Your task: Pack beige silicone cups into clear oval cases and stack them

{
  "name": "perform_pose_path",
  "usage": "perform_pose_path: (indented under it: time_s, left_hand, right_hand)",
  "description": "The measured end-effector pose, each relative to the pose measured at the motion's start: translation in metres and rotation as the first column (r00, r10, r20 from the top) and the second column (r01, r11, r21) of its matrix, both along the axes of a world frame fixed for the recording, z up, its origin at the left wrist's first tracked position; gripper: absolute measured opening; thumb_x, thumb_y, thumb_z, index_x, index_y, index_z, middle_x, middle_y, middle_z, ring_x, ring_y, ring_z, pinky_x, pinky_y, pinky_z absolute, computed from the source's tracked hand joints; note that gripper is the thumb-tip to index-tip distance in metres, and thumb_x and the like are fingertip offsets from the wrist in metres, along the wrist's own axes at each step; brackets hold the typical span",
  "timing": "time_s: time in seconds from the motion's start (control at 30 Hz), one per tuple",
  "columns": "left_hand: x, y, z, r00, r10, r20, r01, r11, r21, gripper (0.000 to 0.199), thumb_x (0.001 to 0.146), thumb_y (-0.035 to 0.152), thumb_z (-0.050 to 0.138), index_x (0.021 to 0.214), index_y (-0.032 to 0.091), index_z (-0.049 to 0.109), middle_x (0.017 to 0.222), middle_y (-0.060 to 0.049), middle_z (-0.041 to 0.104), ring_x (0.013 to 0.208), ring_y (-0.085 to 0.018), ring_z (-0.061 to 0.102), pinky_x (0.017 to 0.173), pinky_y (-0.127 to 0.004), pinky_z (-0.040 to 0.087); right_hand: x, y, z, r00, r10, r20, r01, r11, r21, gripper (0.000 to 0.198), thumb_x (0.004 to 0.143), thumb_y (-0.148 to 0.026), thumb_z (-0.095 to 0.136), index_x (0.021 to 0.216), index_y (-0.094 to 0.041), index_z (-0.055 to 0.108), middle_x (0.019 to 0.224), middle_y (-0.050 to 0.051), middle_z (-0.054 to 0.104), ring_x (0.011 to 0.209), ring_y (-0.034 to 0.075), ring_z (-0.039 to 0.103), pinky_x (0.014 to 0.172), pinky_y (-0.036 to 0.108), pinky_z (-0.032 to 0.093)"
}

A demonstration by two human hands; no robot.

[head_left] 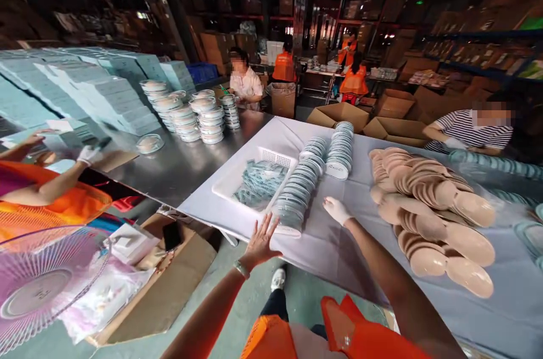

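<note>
My bare left hand (259, 241) has its fingers spread at the near end of a long row of round, pale-blue-rimmed discs (292, 200) lying on edge. Whether the fingertips touch the row or the basket's rim, I cannot tell. My right hand (337, 210) wears a white glove and is closed over the cloth, right of the row; anything inside the fingers is hidden. Another row of discs (338, 150) lies farther back. Left of them, a white plastic basket (224, 185) holds many small blue-and-white packets (261, 181).
Peach-coloured, glossy two-lobed pieces (432, 206) are heaped at right. A co-worker in stripes (475, 127) sits beyond them. Stacked round containers (207, 116) and pale-blue boxes (110, 99) occupy the dark table. A purple fan (46, 285) and an open carton (169, 285) stand at left.
</note>
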State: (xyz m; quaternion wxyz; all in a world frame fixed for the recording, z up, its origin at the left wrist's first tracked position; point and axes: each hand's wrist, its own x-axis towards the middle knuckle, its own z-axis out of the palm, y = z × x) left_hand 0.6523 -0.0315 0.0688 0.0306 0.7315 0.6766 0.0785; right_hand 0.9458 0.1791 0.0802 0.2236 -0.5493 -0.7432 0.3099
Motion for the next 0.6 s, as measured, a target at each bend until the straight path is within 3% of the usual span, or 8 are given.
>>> perform_pose_path:
  time_s: [0.13, 0.23, 0.3, 0.37, 0.47, 0.6]
  left_hand:
    - [-0.003, 0.056, -0.008, 0.986, -0.127, -0.109, 0.122, 0.991, -0.054, 0.132, 0.066, 0.06, 0.094, 0.171, 0.021, 0.023, 0.177, -0.026, 0.012, 0.164, -0.048, 0.012, 0.127, -0.076, 0.011]
    - [-0.002, 0.079, -0.017, 0.971, -0.192, -0.142, 0.177, 0.978, -0.111, 0.129, 0.069, 0.062, 0.091, 0.172, 0.026, 0.022, 0.178, -0.024, 0.01, 0.164, -0.048, 0.01, 0.125, -0.079, 0.007]
    - [-0.003, 0.09, -0.02, 0.967, -0.21, -0.144, 0.183, 0.966, -0.182, 0.12, 0.076, 0.059, 0.087, 0.172, 0.03, 0.021, 0.178, -0.022, 0.007, 0.164, -0.047, 0.009, 0.125, -0.08, 0.005]
    - [-0.003, 0.099, -0.021, 0.966, -0.22, -0.136, 0.181, 0.951, -0.252, 0.112, 0.081, 0.052, 0.084, 0.171, 0.033, 0.021, 0.178, -0.02, 0.004, 0.165, -0.046, 0.008, 0.125, -0.08, 0.005]
    - [0.003, 0.103, -0.026, 0.965, -0.24, -0.104, 0.195, 0.925, -0.326, 0.107, 0.081, 0.037, 0.087, 0.17, 0.037, 0.027, 0.178, -0.017, 0.003, 0.164, -0.046, 0.009, 0.126, -0.078, 0.011]
    - [0.019, 0.088, -0.043, 0.966, -0.254, -0.043, 0.235, 0.938, -0.255, 0.104, 0.084, 0.01, 0.077, 0.17, 0.037, 0.025, 0.178, -0.016, -0.002, 0.164, -0.044, 0.013, 0.127, -0.071, 0.027]
  right_hand:
    - [-0.08, 0.121, 0.044, 0.985, -0.02, 0.17, 0.006, 0.996, 0.084, 0.042, 0.105, -0.035, 0.051, 0.141, -0.02, 0.067, 0.147, 0.013, 0.065, 0.135, 0.025, 0.06, 0.113, 0.034, 0.044]
    - [-0.112, 0.193, 0.065, 0.953, -0.1, 0.287, 0.074, 0.992, 0.101, 0.046, 0.107, -0.034, 0.041, 0.141, -0.014, 0.066, 0.141, 0.019, 0.065, 0.128, 0.029, 0.062, 0.108, 0.04, 0.045]
    - [-0.126, 0.226, 0.066, 0.938, -0.081, 0.338, 0.054, 0.995, 0.088, 0.046, 0.108, -0.035, 0.039, 0.136, -0.015, 0.069, 0.136, 0.019, 0.067, 0.121, 0.028, 0.064, 0.101, 0.038, 0.047]
    - [-0.138, 0.24, 0.057, 0.931, 0.007, 0.366, -0.04, 0.996, 0.083, 0.043, 0.105, -0.044, 0.046, 0.129, -0.022, 0.074, 0.137, 0.013, 0.068, 0.123, 0.026, 0.061, 0.1, 0.036, 0.045]
    - [-0.152, 0.23, 0.031, 0.914, 0.093, 0.394, -0.141, 0.986, 0.094, 0.045, 0.099, -0.054, 0.057, 0.13, -0.026, 0.074, 0.145, 0.012, 0.062, 0.135, 0.032, 0.051, 0.11, 0.045, 0.038]
    - [-0.154, 0.203, 0.002, 0.901, 0.053, 0.43, -0.123, 0.983, 0.136, 0.053, 0.099, -0.051, 0.054, 0.145, -0.027, 0.064, 0.163, 0.014, 0.045, 0.141, 0.035, 0.043, 0.113, 0.057, 0.031]
